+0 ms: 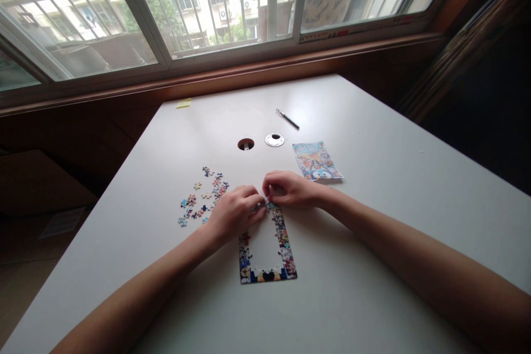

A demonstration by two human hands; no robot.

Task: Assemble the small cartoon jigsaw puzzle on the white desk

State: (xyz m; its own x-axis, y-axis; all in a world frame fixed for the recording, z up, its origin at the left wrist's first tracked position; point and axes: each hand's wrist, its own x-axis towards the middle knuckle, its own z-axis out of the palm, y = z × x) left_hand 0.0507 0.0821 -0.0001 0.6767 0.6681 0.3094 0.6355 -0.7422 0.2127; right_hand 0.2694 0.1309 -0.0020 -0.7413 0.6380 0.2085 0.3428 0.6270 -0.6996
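Observation:
A jigsaw puzzle [287, 257] lies on the white table with its border joined into an upright rectangle; bare table shows through its middle. Over its upper left corner, my left hand [238, 213] has bent fingers closed at the top edge, hiding that corner. My right hand [286, 188] comes in from the right, thumb and forefinger pinched at the same edge. Between the fingertips, a light-blue jigsaw piece [270, 205] shows in part. Beyond my left hand, several loose jigsaw pieces [191, 199] lie scattered, some partly covered by the hand.
A printed picture sheet [317, 160] lies beyond my right hand. Further back are a black pen [288, 119], a round metal cover [274, 140] and a cable hole [246, 144]. A yellow sticker [183, 103] marks the far left edge, near the window.

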